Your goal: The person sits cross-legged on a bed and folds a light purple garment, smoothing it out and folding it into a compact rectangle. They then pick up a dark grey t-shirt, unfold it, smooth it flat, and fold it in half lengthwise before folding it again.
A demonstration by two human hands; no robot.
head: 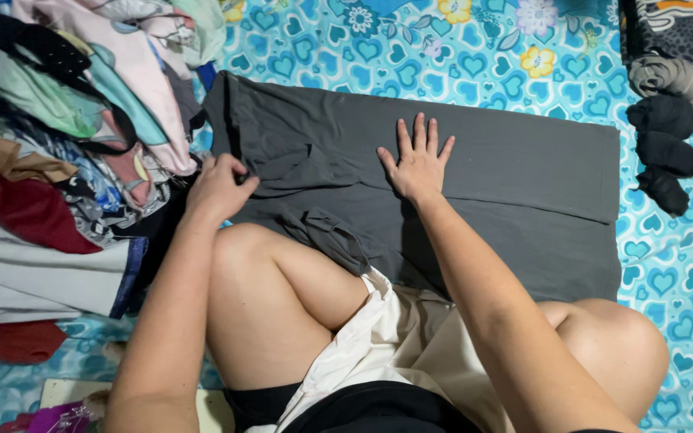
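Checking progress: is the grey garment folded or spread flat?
Partly folded: the grey garment lies doubled with a layered edge; right hand presses flat, left hand pinches its edge.

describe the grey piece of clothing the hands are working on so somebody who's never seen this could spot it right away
Start from the blue bedsheet printed with hearts and flowers. Spread flat across its middle, just beyond the knees, lies the dark grey garment; the right hand presses flat on it, and the left hand pinches its left edge. Unlike the mixed-colour clothes pile on the left and the rolled dark socks on the right, it is plain, wide and laid out.
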